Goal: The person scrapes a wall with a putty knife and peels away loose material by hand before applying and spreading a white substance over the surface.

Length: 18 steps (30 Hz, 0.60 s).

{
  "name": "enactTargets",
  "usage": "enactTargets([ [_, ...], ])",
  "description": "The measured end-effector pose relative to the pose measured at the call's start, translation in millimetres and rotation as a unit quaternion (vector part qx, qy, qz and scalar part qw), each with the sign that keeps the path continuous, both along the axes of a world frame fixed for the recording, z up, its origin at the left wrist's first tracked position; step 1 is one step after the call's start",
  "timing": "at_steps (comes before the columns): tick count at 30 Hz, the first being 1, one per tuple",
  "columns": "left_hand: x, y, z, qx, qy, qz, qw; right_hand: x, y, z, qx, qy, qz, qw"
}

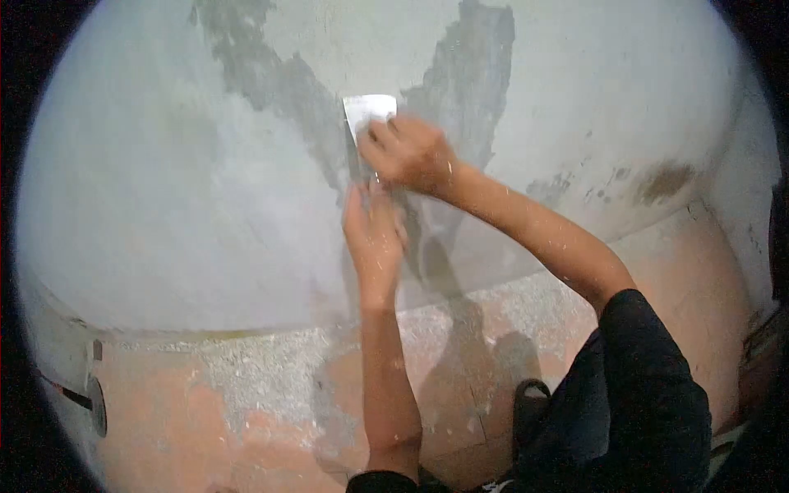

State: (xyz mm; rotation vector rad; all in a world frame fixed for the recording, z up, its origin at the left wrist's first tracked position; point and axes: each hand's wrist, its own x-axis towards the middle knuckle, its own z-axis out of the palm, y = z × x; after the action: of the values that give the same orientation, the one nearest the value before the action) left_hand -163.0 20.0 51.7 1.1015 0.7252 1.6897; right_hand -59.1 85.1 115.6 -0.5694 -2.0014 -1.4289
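Observation:
A scraper [370,108] with a wide, pale metal blade lies against the wall, its broad edge pointing up. My right hand [408,156] is closed, with curled fingers on the right side of the blade near its lower part. Just below, my left hand [375,226] is closed around the handle end; its fingers are somewhat blurred and most of the handle is hidden. Around the blade, the white wall coating [205,189] gives way to bare grey patches [464,90] with ragged edges on both sides.
Pale flakes and dust [275,374] cover the reddish floor [168,411] along the wall's foot. A dark round-edged object [99,407] stands at the left. My sandalled foot [532,394] is at lower right. A brown stain [666,182] marks the wall's right side.

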Motion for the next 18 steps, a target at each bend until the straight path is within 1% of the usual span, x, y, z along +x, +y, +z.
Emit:
enactTargets([
  [1,-7,-5,15,-0.017,-0.005,-0.070,0.997,-7,-4,8,-0.016,0.044,0.013,0.999],
  [2,-7,-11,4,-0.026,-0.008,-0.068,0.997,-8,-5,-3,-0.025,0.042,0.015,0.999],
  [4,0,-17,-21,-0.100,-0.011,-0.044,0.994,-4,-2,-28,-0.015,-0.008,0.024,1.000],
  [5,7,-16,-36,-0.106,-0.024,-0.024,0.994,1,-3,-41,-0.056,-0.019,0.012,0.998],
  [6,10,-11,-23,-0.093,-0.027,-0.028,0.995,2,-5,-28,-0.021,-0.045,0.034,0.998],
  [8,3,-12,-11,-0.060,-0.045,-0.057,0.996,3,-4,-7,-0.031,-0.033,0.028,0.999],
  [9,-4,-15,0,-0.056,-0.024,-0.057,0.997,1,-4,-10,-0.044,-0.033,0.033,0.998],
  [11,-2,-17,-16,-0.079,-0.012,-0.040,0.996,-5,-2,-18,-0.021,0.026,0.017,0.999],
  [12,-1,-13,-16,-0.073,0.001,-0.033,0.997,-6,0,-20,-0.018,0.030,0.023,0.999],
  [13,-1,-15,-16,-0.087,-0.020,-0.068,0.994,-3,1,-22,0.001,0.017,0.027,0.999],
  [14,-1,-9,-14,-0.080,-0.016,-0.069,0.994,0,3,-24,0.021,0.005,0.028,0.999],
  [15,-2,-2,-6,-0.044,-0.007,-0.055,0.997,2,7,-14,0.013,-0.008,0.008,1.000],
  [16,-3,-2,1,-0.018,-0.003,-0.041,0.999,-1,2,2,0.003,0.006,0.036,0.999],
  [17,-7,-5,9,-0.033,0.005,-0.078,0.996,-3,-1,0,-0.005,0.023,0.025,0.999],
  [18,-3,-8,-1,-0.043,-0.001,-0.079,0.996,-4,-3,-1,-0.010,0.038,0.015,0.999],
])
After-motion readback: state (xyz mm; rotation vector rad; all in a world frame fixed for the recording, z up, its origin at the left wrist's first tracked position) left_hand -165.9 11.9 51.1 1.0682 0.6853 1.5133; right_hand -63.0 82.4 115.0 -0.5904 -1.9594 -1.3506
